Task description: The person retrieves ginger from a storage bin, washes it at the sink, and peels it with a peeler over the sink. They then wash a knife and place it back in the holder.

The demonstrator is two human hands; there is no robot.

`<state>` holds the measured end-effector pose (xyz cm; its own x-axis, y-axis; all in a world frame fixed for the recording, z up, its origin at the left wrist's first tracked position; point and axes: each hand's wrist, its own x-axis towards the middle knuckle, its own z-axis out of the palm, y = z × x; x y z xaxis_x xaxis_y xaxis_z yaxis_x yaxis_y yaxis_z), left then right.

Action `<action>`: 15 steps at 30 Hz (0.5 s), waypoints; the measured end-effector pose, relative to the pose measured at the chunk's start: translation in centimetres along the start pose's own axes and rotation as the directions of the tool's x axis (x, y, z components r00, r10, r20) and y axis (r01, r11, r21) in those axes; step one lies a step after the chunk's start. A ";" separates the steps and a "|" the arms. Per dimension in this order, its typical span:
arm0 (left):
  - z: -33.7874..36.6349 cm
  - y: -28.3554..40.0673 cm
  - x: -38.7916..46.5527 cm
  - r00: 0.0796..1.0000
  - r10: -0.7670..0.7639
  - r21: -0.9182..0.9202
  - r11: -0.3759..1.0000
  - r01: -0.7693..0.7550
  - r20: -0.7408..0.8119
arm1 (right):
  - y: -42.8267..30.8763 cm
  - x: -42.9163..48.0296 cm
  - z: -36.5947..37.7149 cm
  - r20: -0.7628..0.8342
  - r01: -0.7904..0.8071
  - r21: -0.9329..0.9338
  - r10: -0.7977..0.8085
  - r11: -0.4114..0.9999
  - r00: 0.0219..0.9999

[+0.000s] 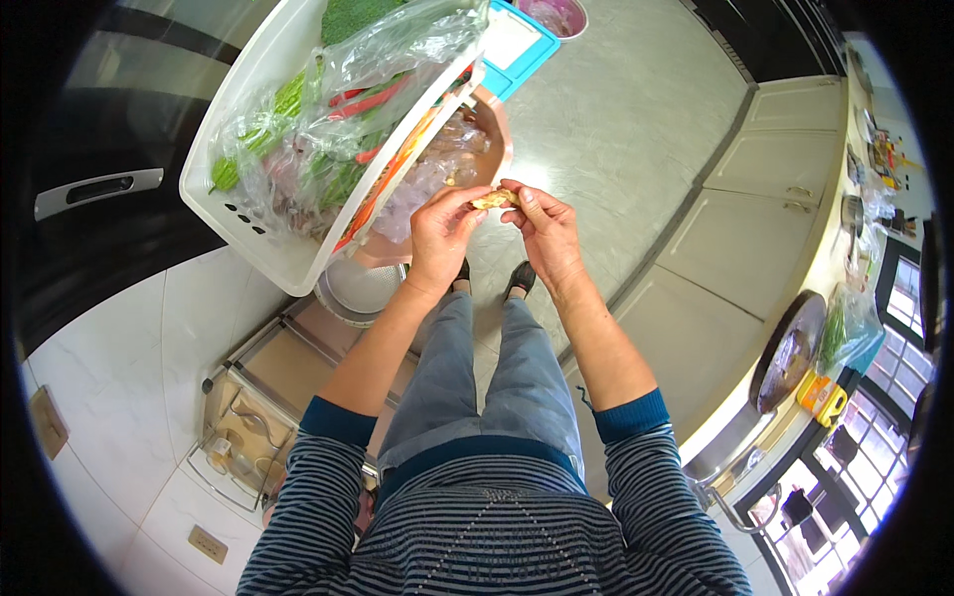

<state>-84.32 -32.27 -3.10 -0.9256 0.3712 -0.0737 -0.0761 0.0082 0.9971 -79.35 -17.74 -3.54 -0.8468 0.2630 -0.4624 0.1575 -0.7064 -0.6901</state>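
In front of my body, a small knobbly, yellow-brown piece of ginger root (495,199) is held between the fingertips of both hands. My left hand (441,238) pinches its left end between thumb and fingers. On its right end are the thumb and forefinger of my right hand (550,227). Left of the hands stands a white plastic basket (257,257) with a green bitter melon (261,134), red chili peppers (369,98) and clear plastic bags (417,37). Below it, a salmon-coloured plastic bin (496,134) holds more bagged things, partly hidden by the basket and my left hand.
A metal colander (361,289) sits low beside a wheeled rack (291,365). Beyond the basket are a blue-rimmed tray (522,48) and a pink basin (574,18). White cabinets (719,246) line the right; a round chopping board (786,354) and yellow bottle (821,400) stand by the counter.
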 end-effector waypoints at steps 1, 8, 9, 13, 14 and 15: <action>0.1 0.5 0.0 0.998 -0.060 -0.066 0.996 0.062 0.031 | -0.4 -0.6 0.2 -0.013 0.022 -0.020 -0.022 1.000 1.000; 1.9 2.9 0.2 0.964 -0.232 -0.233 0.938 0.258 0.133 | -2.1 -4.2 1.4 -0.194 0.120 -0.223 -0.165 0.967 0.967; 2.4 3.1 0.2 0.966 -0.222 -0.260 0.933 0.250 0.133 | -2.0 -4.6 1.5 -0.206 0.150 -0.222 -0.197 0.963 0.959; 4.4 3.5 -0.1 0.935 -0.306 -0.187 0.923 0.337 0.177 | -1.8 -5.8 0.7 -0.254 0.331 -0.402 -0.451 0.854 0.856; 5.0 3.5 -0.2 0.925 -0.329 -0.189 0.912 0.363 0.190 | -2.1 -6.0 0.1 -0.268 0.306 -0.395 -0.427 0.867 0.864; 5.7 3.6 -0.4 0.915 -0.351 -0.189 0.902 0.388 0.201 | -2.4 -6.3 -0.5 -0.280 0.281 -0.385 -0.401 0.879 0.872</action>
<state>-82.09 -27.13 0.61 -0.7453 0.5231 -0.4134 -0.4978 -0.0241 0.8670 -74.10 -17.40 0.73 -0.6592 0.6969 -0.2825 0.0968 -0.2940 -0.9509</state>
